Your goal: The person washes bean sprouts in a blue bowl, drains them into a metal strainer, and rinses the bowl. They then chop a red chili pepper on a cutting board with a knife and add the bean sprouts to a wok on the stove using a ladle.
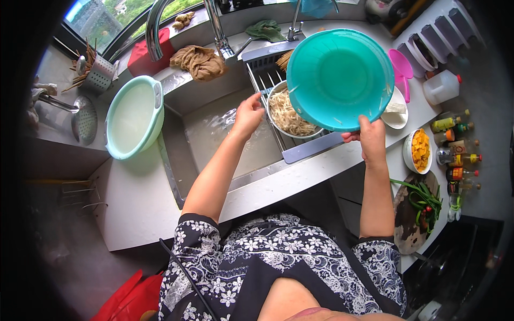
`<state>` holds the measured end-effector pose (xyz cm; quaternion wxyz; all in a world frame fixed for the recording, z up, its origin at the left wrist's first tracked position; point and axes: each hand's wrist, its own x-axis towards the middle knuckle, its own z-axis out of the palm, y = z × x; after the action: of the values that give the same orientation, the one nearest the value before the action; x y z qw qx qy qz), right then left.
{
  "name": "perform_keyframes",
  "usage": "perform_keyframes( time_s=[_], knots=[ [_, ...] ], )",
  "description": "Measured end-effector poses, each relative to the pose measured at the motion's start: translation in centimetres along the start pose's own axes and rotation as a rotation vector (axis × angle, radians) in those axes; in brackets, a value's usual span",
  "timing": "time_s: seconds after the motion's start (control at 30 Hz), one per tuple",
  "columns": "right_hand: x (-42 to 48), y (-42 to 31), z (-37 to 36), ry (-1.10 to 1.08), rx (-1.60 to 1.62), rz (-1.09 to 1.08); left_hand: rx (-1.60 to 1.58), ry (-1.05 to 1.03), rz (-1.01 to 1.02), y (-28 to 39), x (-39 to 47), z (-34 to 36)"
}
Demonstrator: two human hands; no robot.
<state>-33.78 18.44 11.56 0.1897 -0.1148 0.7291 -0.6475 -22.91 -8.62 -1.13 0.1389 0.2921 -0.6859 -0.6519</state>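
Note:
My right hand grips the near rim of a teal plastic colander basin, thumb on the inside. The basin is tilted towards me, with a few pale shreds stuck inside. Partly behind it, a round metal bowl of pale shredded vegetable rests on the drying rack over the sink. My left hand is beside this bowl's left rim, above the sink, with its fingers bent; whether it touches the bowl is unclear. Cloudy water stands in the sink basin.
Left of the sink, a pale green basin holds cloudy liquid. A faucet arches over the sink's back edge, near a brown cloth. At right are orange chunks in a white bowl, peppers on a cutting board, and several bottles.

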Motion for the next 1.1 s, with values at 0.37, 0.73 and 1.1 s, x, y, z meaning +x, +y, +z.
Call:
perform_keyframes(
  time_s=[0.37, 0.73, 1.1],
  knots=[
    [0.2, 1.2, 1.0, -0.014, 0.02, 0.021, -0.02, 0.139, 0.326, 5.5, -2.0, 4.1],
    [0.0, 1.2, -0.5, 0.012, 0.11, 0.049, 0.717, 0.104, 0.754, 3.5, -1.6, 4.1],
    [1.4, 3.1, 4.1, -0.229, 0.365, 0.158, -0.686, -0.53, -0.121, 7.5, -6.8, 4.2]
  ],
)
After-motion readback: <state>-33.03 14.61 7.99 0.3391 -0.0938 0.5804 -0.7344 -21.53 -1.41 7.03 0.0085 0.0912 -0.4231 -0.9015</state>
